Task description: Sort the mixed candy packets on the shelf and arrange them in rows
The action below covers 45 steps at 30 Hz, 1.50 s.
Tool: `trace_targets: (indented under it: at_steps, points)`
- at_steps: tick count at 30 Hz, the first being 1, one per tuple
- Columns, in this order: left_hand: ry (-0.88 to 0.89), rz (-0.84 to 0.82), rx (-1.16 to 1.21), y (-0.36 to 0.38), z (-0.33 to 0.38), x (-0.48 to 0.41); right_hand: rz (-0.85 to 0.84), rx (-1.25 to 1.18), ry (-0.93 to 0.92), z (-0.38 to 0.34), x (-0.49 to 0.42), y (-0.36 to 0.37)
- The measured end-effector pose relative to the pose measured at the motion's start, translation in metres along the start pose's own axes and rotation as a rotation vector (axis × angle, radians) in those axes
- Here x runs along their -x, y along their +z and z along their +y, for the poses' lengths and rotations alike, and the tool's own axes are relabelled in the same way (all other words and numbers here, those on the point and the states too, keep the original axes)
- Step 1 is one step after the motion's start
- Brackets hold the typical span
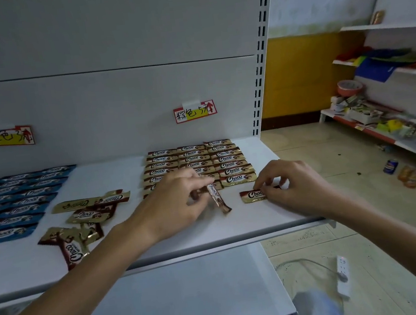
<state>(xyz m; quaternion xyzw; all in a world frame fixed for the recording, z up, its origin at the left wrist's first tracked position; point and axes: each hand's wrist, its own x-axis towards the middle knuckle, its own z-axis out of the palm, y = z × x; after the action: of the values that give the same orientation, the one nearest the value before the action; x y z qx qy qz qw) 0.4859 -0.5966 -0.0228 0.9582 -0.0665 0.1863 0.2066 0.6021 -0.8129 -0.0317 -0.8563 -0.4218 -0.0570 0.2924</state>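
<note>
My left hand (178, 200) pinches a brown packet (217, 198) tilted over the shelf (236, 228). My right hand (291, 186) pinches a second packet (252, 196) lying flat near the front edge, just before the brown rows (194, 159).

A white shelf (114, 174) stood before a plain pale back panel (108, 38) with a slotted upright (260, 67) at its right edge. Beyond it the wall (301, 75) was yellow below and pale and patterned above. The floor (313, 149) was beige tile, where a power strip (343, 275) lay. Another white rack (395, 27) held cluttered goods.
</note>
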Motion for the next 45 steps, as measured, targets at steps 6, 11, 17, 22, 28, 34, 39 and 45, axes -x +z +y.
trace_targets:
  at_steps: [6, 11, 17, 22, 28, 34, 39, 45]
  points:
    - [0.072, 0.026, -0.258, -0.008, -0.003, 0.013, -0.002, -0.004, -0.029, -0.001, -0.004, 0.002]
    - [0.111, -0.028, -0.130, -0.005, -0.001, 0.007, -0.015, -0.026, -0.055, -0.002, -0.003, 0.002]
    - [0.099, 0.053, -0.200, 0.006, 0.000, 0.001, -0.044, -0.015, -0.046, 0.003, -0.003, -0.004]
    - [0.085, 0.085, -0.243, 0.009, -0.003, -0.002, -0.031, 0.002, -0.065, 0.003, -0.007, -0.002]
    - [0.036, 0.098, -0.220, 0.006, -0.007, 0.001, -0.034, 0.032, -0.090, -0.001, -0.019, 0.006]
    - [0.042, 0.114, -0.217, 0.006, -0.013, 0.001, 0.005, 0.013, -0.131, -0.003, -0.026, 0.014]
    - [0.060, 0.095, -0.205, 0.007, -0.015, 0.000, 0.008, 0.022, -0.142, -0.005, -0.026, 0.014]
    - [0.008, 0.108, -0.151, -0.005, -0.016, 0.002, 0.050, 0.008, -0.095, -0.013, -0.030, 0.014]
